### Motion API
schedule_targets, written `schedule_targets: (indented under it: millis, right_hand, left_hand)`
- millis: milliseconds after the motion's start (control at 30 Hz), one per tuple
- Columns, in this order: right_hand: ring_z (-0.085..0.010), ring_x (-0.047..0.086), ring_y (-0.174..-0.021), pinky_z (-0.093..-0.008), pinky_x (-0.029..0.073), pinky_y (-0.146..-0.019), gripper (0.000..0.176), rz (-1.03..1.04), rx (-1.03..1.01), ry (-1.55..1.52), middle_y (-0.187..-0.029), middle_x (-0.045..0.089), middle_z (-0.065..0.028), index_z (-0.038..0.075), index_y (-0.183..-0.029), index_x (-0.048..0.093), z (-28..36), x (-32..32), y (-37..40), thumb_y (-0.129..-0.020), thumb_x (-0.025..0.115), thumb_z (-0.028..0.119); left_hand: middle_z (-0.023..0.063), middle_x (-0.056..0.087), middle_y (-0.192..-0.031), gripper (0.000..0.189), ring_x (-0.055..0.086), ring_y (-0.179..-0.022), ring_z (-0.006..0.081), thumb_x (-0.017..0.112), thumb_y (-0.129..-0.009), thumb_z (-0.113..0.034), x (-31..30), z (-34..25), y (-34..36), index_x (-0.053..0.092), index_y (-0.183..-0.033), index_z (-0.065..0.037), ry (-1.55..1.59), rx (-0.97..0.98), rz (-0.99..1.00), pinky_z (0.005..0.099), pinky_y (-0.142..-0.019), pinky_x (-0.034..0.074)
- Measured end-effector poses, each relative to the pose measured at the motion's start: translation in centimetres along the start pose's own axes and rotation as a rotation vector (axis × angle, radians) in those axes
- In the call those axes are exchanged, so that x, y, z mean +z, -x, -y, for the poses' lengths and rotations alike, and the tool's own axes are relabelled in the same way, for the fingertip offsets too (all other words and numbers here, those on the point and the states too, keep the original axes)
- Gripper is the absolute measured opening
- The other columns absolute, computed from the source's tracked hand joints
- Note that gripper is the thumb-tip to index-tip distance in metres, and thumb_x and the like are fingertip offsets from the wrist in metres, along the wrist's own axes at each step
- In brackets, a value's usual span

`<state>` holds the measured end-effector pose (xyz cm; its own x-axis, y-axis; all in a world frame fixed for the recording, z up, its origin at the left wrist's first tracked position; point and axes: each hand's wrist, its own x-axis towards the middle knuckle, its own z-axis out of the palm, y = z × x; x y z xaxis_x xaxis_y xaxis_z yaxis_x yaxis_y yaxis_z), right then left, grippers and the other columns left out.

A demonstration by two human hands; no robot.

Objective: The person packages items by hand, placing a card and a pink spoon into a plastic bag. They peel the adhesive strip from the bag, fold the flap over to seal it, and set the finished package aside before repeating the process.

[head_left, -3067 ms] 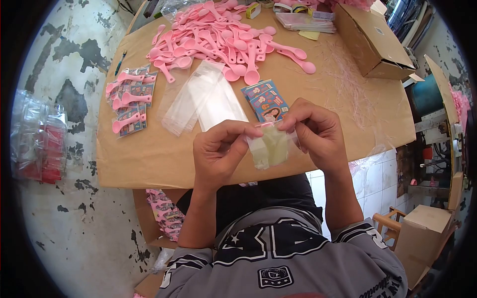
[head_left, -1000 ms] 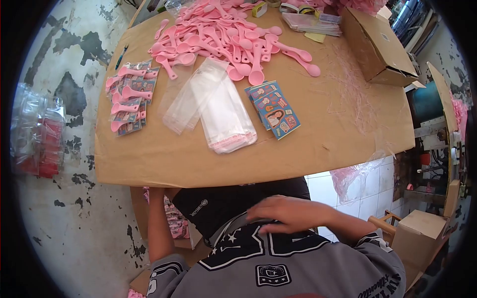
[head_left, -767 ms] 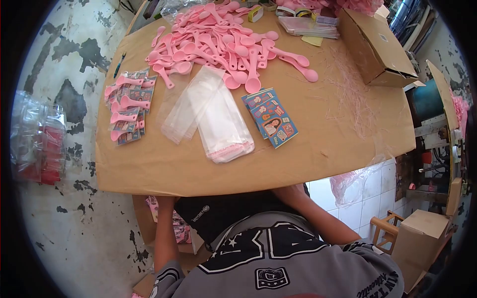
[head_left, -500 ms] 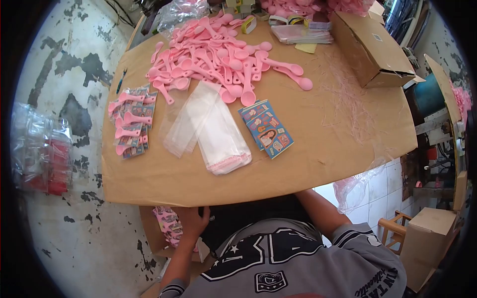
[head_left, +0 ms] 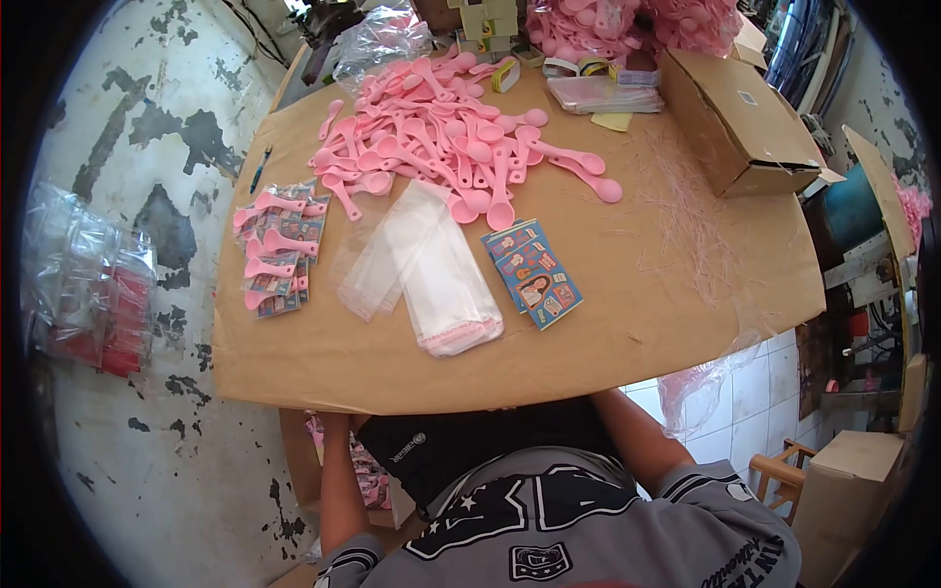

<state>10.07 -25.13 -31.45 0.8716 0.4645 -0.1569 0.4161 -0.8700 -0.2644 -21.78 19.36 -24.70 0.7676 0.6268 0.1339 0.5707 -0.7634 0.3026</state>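
Note:
Neither of my hands shows; both forearms run under the front edge of the table (head_left: 549,377). The left forearm goes down beside a box of packed pink items (head_left: 372,480) below the table. On the brown tabletop lies a big heap of pink spoons (head_left: 421,127). In front of the heap are a stack of clear plastic bags (head_left: 451,284) and, to its right, blue printed cards (head_left: 534,274). Several small packs with pink spoons (head_left: 279,250) overlap at the left.
A cardboard box (head_left: 740,122) stands at the back right, near thin plastic strips (head_left: 686,216). Clear packs (head_left: 606,95) lie at the back. A pen (head_left: 261,169) is at the left edge. A wooden stool (head_left: 779,472) stands on the floor at right.
My left hand, partly visible before near the box below the table, has gone out of sight under the edge. The whole view has shifted slightly, with the tabletop lower and further right.

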Motion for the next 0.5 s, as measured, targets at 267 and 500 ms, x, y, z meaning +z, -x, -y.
schedule_targets:
  millis: [267,500]
  right_hand:
    - [-0.0339,0.058,-0.130,-0.0532,0.045,-0.109,0.053,-0.022,0.127,0.011,-0.142,0.061,-0.0135,0.016,-0.138,0.061,-4.7,-1.9,-1.5,-0.095,0.069,0.044]
    - [-0.0333,0.058,-0.130,-0.0532,0.045,-0.109,0.053,-0.007,0.125,0.026,-0.142,0.061,-0.0135,0.016,-0.139,0.061,-5.4,-1.5,-1.7,-0.095,0.069,0.045]
  left_hand:
    - [0.0204,0.061,-0.133,0.045,0.047,-0.132,0.0450,0.072,-0.090,-0.029,-5.6,-13.2,3.6,0.065,-0.129,-0.008,0.112,0.156,-0.090,0.0588,-0.117,0.028]
    - [0.0209,0.061,-0.131,0.046,0.046,-0.134,0.0460,0.074,-0.088,-0.028,-6.2,-13.6,2.9,0.065,-0.129,-0.007,0.063,0.274,-0.142,0.0635,-0.112,0.030]
